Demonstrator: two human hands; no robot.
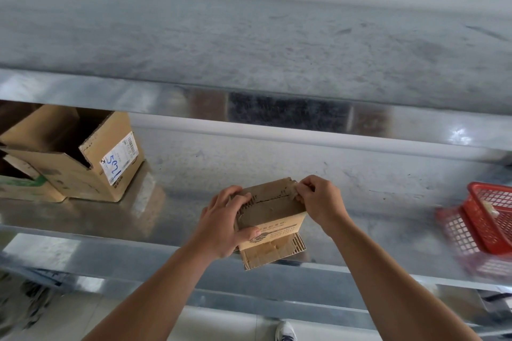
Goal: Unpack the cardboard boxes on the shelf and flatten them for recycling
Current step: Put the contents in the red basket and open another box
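A small brown cardboard box (pixel 273 212) stands at the front edge of the metal shelf (pixel 194 163), its top flaps closed along a jagged seam. My left hand (pixel 224 223) grips its left side, thumb on the printed front and fingers curled over the top flap. My right hand (pixel 318 199) pinches the top right corner of a flap. A loose flap hangs below the box over the shelf's edge. Further left, a larger open cardboard box (pixel 83 158) with a white label stands on the same shelf.
A red plastic basket (pixel 482 223) sits at the right end of the shelf. A second box with green print (pixel 22 183) leans at the far left. An upper metal shelf (pixel 249 44) spans above. A shoe (pixel 285 331) shows on the tiled floor below.
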